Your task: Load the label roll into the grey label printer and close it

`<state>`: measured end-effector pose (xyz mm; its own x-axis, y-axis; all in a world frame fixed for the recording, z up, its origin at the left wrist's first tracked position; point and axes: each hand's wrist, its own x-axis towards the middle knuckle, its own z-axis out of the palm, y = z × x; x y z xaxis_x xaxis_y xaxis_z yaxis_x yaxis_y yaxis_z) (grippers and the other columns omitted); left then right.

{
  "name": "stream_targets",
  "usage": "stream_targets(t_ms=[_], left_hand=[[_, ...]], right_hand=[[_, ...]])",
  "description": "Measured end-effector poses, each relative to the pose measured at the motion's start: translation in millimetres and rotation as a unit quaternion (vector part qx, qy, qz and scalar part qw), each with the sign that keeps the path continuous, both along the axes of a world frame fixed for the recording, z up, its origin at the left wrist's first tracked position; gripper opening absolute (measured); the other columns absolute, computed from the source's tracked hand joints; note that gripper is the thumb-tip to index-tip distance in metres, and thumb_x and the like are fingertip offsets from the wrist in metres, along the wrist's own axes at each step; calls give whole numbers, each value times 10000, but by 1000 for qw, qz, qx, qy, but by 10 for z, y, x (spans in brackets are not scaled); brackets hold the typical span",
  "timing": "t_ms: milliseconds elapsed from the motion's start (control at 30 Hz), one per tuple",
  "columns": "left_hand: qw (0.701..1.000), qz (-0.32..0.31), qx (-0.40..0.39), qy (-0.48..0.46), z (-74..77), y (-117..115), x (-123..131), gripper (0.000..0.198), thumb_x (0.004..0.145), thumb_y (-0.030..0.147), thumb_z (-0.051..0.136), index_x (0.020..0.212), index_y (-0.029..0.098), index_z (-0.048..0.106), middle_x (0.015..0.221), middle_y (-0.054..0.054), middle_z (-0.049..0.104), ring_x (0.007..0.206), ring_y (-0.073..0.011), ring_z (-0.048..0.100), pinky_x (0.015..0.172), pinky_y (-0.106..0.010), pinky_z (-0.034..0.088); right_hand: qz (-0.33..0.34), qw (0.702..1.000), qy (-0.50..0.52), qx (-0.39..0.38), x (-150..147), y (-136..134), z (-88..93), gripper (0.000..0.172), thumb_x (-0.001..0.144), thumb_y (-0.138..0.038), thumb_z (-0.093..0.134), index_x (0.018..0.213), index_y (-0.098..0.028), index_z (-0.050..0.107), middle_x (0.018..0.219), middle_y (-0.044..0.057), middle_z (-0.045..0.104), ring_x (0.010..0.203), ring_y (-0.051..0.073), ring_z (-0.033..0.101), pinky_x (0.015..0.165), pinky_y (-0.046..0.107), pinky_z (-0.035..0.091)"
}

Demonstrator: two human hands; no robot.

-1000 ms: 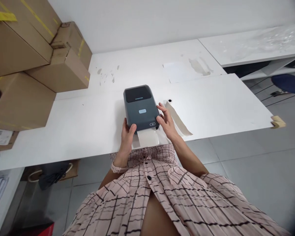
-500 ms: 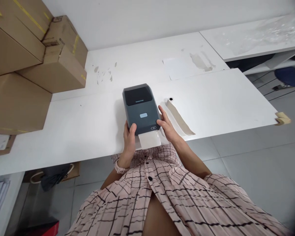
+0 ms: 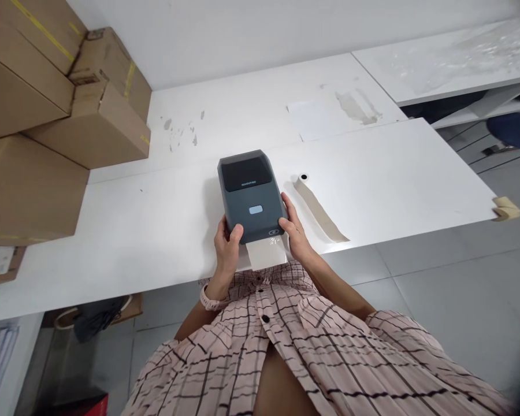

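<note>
A dark grey label printer (image 3: 250,193) stands on the white table (image 3: 372,173) near its front edge. A white label strip (image 3: 265,254) sticks out of its front slot over the table's edge. My left hand (image 3: 226,247) grips the printer's front left corner with the thumb on top. My right hand (image 3: 293,229) is pressed against its front right corner, fingers together. A roll of label backing paper (image 3: 317,208) lies unrolled just right of my right hand.
Stacked cardboard boxes (image 3: 47,115) fill the table's left side. A sheet of paper (image 3: 314,118) lies at the back of the table. A piece of tape (image 3: 507,207) sits on the right corner. A white shelf unit (image 3: 450,63) stands at the right. Bags (image 3: 91,312) lie under the table.
My right hand has moved from spread fingers on the printer's top edge down to its front right corner. The label strip has come out further. The view has shifted slightly.
</note>
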<state>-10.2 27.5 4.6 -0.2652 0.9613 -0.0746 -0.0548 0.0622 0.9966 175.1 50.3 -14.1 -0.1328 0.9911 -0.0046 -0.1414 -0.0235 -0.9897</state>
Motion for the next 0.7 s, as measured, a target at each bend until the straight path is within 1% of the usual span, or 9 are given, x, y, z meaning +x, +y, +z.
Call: stream_targets(t_ms=[133, 267, 367, 433, 500, 533, 600, 667, 700], left_hand=[[1000, 13, 8, 18, -38, 28, 3, 690, 834, 595, 700, 1396, 200, 634, 1391, -135, 690, 1277, -343, 647, 1038, -459, 554], [999, 15, 11, 34, -74, 24, 3, 729, 843, 663, 668, 1405, 201, 616, 1406, -137, 676, 1297, -334, 632, 1062, -449, 540], [999, 3, 2, 40, -104, -106, 27, 761, 868, 677, 644, 1473, 229, 533, 1483, -146, 608, 1324, -308, 611, 1041, -401, 545], [997, 43, -15, 61, -139, -265, 69, 786, 847, 663, 684, 1482, 242, 491, 1467, -157, 596, 1233, -271, 653, 933, -351, 574], [993, 84, -44, 73, -178, -431, 124, 695, 815, 648, 725, 1340, 218, 573, 1237, -131, 688, 977, -201, 698, 752, -291, 564], [993, 78, -67, 66, -190, -498, 150, 610, 801, 645, 736, 1204, 201, 627, 1054, -89, 710, 826, -163, 676, 664, -264, 530], [992, 14, -126, 24, -183, -576, 193, 500, 776, 650, 747, 924, 182, 650, 724, 0, 631, 594, -112, 565, 530, -236, 430], [982, -65, -176, -25, -128, -582, 215, 499, 730, 652, 778, 767, 180, 622, 561, 42, 536, 488, -93, 479, 465, -230, 346], [978, -85, -185, -45, -88, -567, 220, 505, 709, 653, 792, 732, 180, 615, 521, 51, 511, 460, -87, 453, 450, -229, 319]], right_hand=[[-13, 1000, -5, 8, -16, -18, 4, 822, 938, -673, 573, 1636, -385, 246, 1761, -1, 208, 1636, 277, 174, 1333, 555, 213], [-12, 999, -25, 28, 13, 24, -9, 870, 918, -721, 563, 1639, -371, 222, 1741, 40, 273, 1616, 308, 244, 1303, 601, 270], [-1, 999, -23, 25, 53, 73, -20, 940, 867, -741, 620, 1633, -349, 242, 1703, 81, 358, 1583, 332, 321, 1291, 616, 286], [-1, 1000, -14, 20, 64, 94, -22, 954, 845, -735, 648, 1623, -330, 272, 1685, 93, 391, 1574, 333, 340, 1299, 609, 269], [-5, 1000, -6, 22, 57, 102, -22, 938, 839, -739, 647, 1607, -319, 309, 1691, 88, 383, 1581, 327, 327, 1311, 591, 249], [-8, 1000, -4, 25, 49, 104, -22, 930, 836, -746, 643, 1598, -317, 328, 1697, 80, 373, 1586, 322, 315, 1315, 581, 243], [-12, 999, -3, 30, 32, 106, -28, 923, 827, -760, 638, 1585, -314, 356, 1702, 70, 366, 1592, 314, 305, 1319, 563, 242], [-12, 999, -5, 32, 22, 109, -46, 920, 831, -757, 631, 1586, -309, 354, 1697, 71, 376, 1586, 308, 319, 1314, 557, 257], [-9, 999, -8, 34, 20, 111, -59, 915, 842, -748, 624, 1591, -304, 344, 1697, 76, 377, 1581, 306, 329, 1308, 555, 269]])
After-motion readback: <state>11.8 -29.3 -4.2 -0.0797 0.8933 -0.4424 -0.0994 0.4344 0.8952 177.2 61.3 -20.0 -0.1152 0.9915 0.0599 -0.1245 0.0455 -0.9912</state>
